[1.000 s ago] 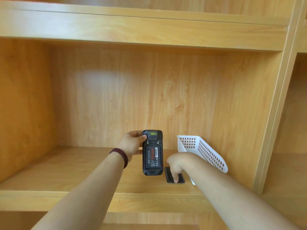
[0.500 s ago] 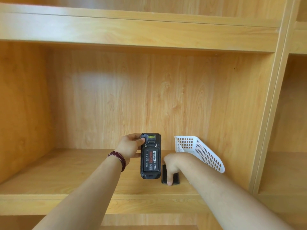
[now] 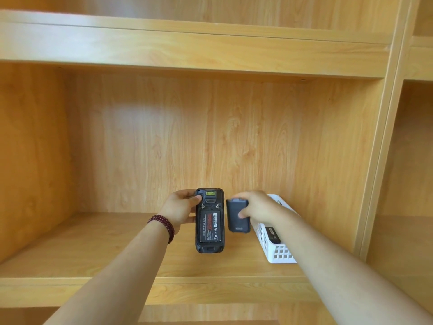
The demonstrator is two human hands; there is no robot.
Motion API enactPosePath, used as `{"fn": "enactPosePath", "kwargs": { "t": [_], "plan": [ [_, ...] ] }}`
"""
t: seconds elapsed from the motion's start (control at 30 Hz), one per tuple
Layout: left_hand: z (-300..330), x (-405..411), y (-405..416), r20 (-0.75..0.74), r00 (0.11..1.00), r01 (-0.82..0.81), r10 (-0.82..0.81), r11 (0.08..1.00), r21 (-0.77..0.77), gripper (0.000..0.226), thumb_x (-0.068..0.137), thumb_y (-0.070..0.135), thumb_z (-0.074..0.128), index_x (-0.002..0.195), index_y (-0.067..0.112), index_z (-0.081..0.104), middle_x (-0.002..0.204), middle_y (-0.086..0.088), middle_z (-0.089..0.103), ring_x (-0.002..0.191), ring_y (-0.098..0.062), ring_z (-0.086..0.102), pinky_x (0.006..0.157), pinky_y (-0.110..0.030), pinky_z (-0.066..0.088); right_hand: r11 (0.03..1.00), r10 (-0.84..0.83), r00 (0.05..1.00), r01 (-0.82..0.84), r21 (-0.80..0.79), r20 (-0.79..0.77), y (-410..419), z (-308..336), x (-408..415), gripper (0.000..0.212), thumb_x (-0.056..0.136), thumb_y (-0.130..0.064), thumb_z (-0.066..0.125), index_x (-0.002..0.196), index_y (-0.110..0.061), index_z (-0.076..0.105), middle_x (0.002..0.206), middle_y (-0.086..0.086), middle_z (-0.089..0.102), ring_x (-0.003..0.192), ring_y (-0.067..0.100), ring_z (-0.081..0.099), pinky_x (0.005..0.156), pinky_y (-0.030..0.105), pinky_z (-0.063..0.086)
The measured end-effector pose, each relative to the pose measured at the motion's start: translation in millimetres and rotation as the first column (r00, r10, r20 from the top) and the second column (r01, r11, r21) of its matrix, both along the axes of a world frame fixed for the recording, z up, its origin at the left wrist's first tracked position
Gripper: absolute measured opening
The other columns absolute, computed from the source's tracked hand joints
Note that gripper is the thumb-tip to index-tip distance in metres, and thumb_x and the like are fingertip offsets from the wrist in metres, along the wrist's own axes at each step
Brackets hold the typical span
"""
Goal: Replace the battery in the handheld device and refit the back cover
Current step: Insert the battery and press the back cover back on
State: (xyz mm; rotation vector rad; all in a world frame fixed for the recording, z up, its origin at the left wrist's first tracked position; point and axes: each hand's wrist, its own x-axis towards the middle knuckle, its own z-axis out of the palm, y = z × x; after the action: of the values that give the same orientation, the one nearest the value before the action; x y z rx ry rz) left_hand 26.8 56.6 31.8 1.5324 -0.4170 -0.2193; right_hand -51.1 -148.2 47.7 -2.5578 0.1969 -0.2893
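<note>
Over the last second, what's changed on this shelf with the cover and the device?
The right hand has picked the back cover up off the shelf, where it had been pressing on it, and raised it beside the device. The left hand still holds the device upright, battery showing. The white basket stays at the right.

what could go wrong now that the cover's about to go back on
The back cover is pinched only by the right hand's fingertips in mid-air, so it might slip and fall to the shelf. The left hand grips the handheld device by one edge; pressing the cover on could twist it, or seat it skewed over the battery.
</note>
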Motion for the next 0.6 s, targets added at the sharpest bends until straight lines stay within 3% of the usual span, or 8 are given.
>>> {"fn": "enactPosePath", "kwargs": {
  "t": [0.13, 0.2, 0.27, 0.37, 0.5, 0.6],
  "plan": [
    [0.2, 0.1, -0.7, -0.002, 1.0, -0.015, 0.015, 1.0, 0.0, 0.018, 0.096, 0.011, 0.057, 0.112, 0.009, 0.066, 0.104, -0.012, 0.073, 0.089, -0.023, 0.07, 0.062, -0.031, 0.058, 0.97, -0.039, 0.973, -0.019, 0.243, 0.23, -5.7, 39.4, -12.3, 0.055, 0.082, 0.0, 0.071, 0.124, -0.032, 0.059, 0.121, 0.004, 0.065, 0.099, 0.024, 0.067, 0.085, 0.042, 0.058],
    [0.7, -0.1, -1.9, -0.001, 1.0, -0.018, 0.018, 1.0, 0.0, 0.018, 0.095, 0.012, 0.058, 0.111, 0.009, 0.066, 0.104, -0.012, 0.074, 0.09, -0.023, 0.071, 0.062, -0.031, 0.058, 0.886, 0.006, 0.957, -0.139, 0.443, 0.288, 1.0, 55.7, -21.0, 0.049, 0.081, 0.008, 0.069, 0.111, -0.031, 0.062, 0.12, 0.007, 0.067, 0.1, 0.023, 0.067, 0.085, 0.041, 0.059],
    [1.5, -0.4, -2.8, -0.001, 1.0, -0.021, 0.021, 1.0, 0.002, 0.018, 0.095, 0.012, 0.059, 0.111, 0.01, 0.066, 0.104, -0.012, 0.074, 0.09, -0.023, 0.071, 0.062, -0.031, 0.058, 0.803, 0.091, 0.953, -0.243, 0.545, 0.29, 12.0, 62.9, -28.9, 0.048, 0.081, 0.011, 0.068, 0.104, -0.031, 0.063, 0.119, 0.009, 0.068, 0.098, 0.02, 0.068, 0.075, 0.034, 0.061],
    [2.4, -0.9, -3.7, 0.006, 1.0, -0.021, 0.021, 1.0, 0.009, 0.017, 0.095, 0.012, 0.058, 0.11, 0.01, 0.067, 0.103, -0.013, 0.074, 0.088, -0.023, 0.071, 0.062, -0.032, 0.059, 0.778, 0.211, 0.95, -0.307, 0.548, 0.232, 28.5, 55.2, -32.5, 0.045, 0.081, 0.011, 0.068, 0.108, -0.025, 0.065, 0.117, 0.006, 0.065, 0.09, 0.015, 0.069, 0.061, 0.023, 0.059],
    [3.9, -2.1, -3.5, 0.014, 1.0, -0.019, 0.019, 1.0, 0.013, 0.016, 0.096, 0.013, 0.058, 0.108, 0.011, 0.068, 0.101, -0.011, 0.075, 0.09, -0.026, 0.072, 0.063, -0.034, 0.06, 0.803, 0.277, 0.947, -0.322, 0.501, 0.165, 42.2, 29.2, -26.6, 0.045, 0.083, 0.009, 0.068, 0.117, -0.021, 0.066, 0.123, 0.007, 0.063, 0.097, 0.019, 0.068, 0.069, 0.024, 0.059],
    [4.8, -3.3, -3.1, 0.02, 1.0, -0.016, 0.015, 1.0, 0.016, 0.018, 0.095, 0.014, 0.058, 0.11, 0.01, 0.068, 0.1, -0.011, 0.076, 0.09, -0.026, 0.072, 0.064, -0.033, 0.06, 0.802, 0.285, 0.944, -0.329, 0.498, 0.164, 44.4, 13.6, -21.3, 0.044, 0.083, 0.01, 0.067, 0.11, -0.025, 0.066, 0.12, 0.008, 0.064, 0.096, 0.019, 0.068, 0.07, 0.024, 0.06]
  ]
}}
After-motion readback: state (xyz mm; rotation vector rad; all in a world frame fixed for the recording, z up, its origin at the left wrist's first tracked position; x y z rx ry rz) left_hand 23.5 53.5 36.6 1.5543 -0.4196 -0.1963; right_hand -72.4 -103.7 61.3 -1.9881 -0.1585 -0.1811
